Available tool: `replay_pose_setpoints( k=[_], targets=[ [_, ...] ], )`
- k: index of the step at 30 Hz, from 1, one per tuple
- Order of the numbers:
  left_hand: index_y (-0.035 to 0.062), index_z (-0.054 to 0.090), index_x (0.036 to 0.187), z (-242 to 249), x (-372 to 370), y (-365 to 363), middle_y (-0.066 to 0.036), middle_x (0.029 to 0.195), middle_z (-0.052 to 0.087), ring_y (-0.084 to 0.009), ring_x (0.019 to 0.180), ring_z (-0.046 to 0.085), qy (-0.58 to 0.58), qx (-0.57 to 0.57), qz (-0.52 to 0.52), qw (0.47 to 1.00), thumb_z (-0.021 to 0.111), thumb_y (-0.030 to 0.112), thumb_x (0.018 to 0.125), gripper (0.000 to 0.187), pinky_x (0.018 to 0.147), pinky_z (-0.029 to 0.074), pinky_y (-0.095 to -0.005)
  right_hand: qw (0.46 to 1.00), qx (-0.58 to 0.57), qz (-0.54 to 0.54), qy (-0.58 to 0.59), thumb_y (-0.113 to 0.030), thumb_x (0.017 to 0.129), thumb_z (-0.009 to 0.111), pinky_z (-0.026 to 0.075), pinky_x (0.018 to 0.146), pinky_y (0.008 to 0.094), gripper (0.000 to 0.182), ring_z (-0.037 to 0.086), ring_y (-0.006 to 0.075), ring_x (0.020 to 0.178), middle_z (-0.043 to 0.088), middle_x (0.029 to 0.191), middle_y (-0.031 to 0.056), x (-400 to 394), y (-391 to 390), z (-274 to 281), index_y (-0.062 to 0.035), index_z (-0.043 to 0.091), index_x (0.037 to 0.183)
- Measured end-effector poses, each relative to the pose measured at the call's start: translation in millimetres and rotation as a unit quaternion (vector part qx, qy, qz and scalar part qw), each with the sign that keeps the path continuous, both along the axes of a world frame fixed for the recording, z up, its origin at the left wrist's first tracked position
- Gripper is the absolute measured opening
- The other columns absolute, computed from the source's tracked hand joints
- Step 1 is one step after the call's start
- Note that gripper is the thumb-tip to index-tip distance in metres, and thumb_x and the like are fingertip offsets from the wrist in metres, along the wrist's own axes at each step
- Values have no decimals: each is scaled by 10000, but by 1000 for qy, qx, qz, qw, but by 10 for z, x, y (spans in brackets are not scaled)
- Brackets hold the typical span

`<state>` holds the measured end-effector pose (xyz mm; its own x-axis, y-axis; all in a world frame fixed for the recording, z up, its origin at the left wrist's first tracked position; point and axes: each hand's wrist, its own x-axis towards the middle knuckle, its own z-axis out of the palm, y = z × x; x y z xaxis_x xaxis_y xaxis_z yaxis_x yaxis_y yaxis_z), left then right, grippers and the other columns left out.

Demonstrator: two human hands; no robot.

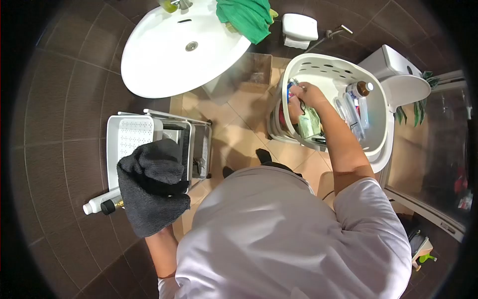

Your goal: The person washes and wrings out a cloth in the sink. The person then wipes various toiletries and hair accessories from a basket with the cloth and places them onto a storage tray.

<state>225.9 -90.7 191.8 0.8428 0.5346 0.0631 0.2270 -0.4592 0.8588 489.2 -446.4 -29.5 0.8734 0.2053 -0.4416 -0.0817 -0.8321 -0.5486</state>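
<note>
My right hand [311,94] reaches into a white laundry basket [343,62]. Its fingers are closed at the left side, by a small blue item [290,88]; what they grip is hard to make out. Just below the hand sits a pale green pack [309,123]. Clear plastic bottles [350,115] and a brown bottle with a white label [359,89] fill the basket's right side. My left forearm [162,251] runs up under a dark grey towel [152,184], which covers my left hand and hides its fingers. The towel hangs over a white cart [113,144].
A white sink [164,65] is mounted ahead, with a green cloth [249,20] on its rim. A toilet [408,89] stands beyond the basket, near a glass door [428,164]. White-capped [97,203] and black-capped bottles [107,207] stick out from the cart's near side.
</note>
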Motion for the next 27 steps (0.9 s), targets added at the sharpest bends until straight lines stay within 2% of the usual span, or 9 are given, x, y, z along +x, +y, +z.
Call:
replay_pose_setpoints(
  k=[2,5,6,7,10,15,18,24,27],
  targets=[
    [20,462,895,-10,-2,4,-99,824,484,-216,754,489,2,2,0,1000,722,164,485,507,749,418,-346,982,112,-105,-107,-309,775,567,447,807,336,428,597,285,903,614,961,202,-44,-41,7,-6,560,1078],
    [19,462,893,-16,11,6,-100,824,484,-217,755,489,3,4,1,1000,721,164,484,505,750,418,-347,966,182,-149,-104,-220,769,557,459,775,323,383,606,264,863,623,901,193,-66,-116,88,18,557,1068],
    [19,462,892,-21,6,-3,-100,823,484,-217,755,489,4,4,1,1000,720,163,484,504,750,418,-347,965,187,-177,-57,-197,717,607,467,749,323,409,610,261,827,621,854,183,-53,-107,89,31,560,1054],
    [19,462,892,-27,13,-8,-100,823,484,-218,755,489,4,4,0,1000,720,163,484,503,751,418,-347,965,187,-176,-57,-197,717,607,467,749,323,409,610,261,827,621,854,183,-97,-99,82,31,560,1054],
    [19,462,890,-36,22,-26,-102,823,483,-218,755,489,4,5,-4,1000,718,163,484,501,752,417,-347,981,181,4,-63,-252,628,700,475,720,328,487,614,258,803,619,837,179,-269,-41,9,17,552,1006],
    [18,463,886,-51,22,-37,-103,822,483,-220,756,489,8,6,-13,1000,716,162,483,497,753,416,-348,994,99,-31,-41,-205,659,679,479,693,310,516,599,192,747,612,838,151,-247,-73,21,-8,472,1088],
    [17,463,884,-55,28,-35,-104,822,483,-221,756,489,11,7,-16,1000,714,162,483,494,754,415,-348,945,273,-153,-94,-120,716,631,478,602,274,368,584,156,696,596,814,95,-199,-221,161,-25,489,1042],
    [16,464,880,-46,4,-25,-107,821,483,-222,757,488,16,10,-17,1000,712,161,483,490,756,414,-349,876,311,-363,-65,-166,719,646,475,601,276,457,569,150,717,578,894,99,-86,-562,253,-24,449,1107],
    [16,464,877,-45,-9,-35,-108,821,482,-223,757,488,19,14,-21,999,710,160,482,487,757,414,-349,880,261,-392,-64,-237,742,626,479,651,319,495,568,183,789,561,903,117,-158,-551,68,-23,424,1140]
  ],
)
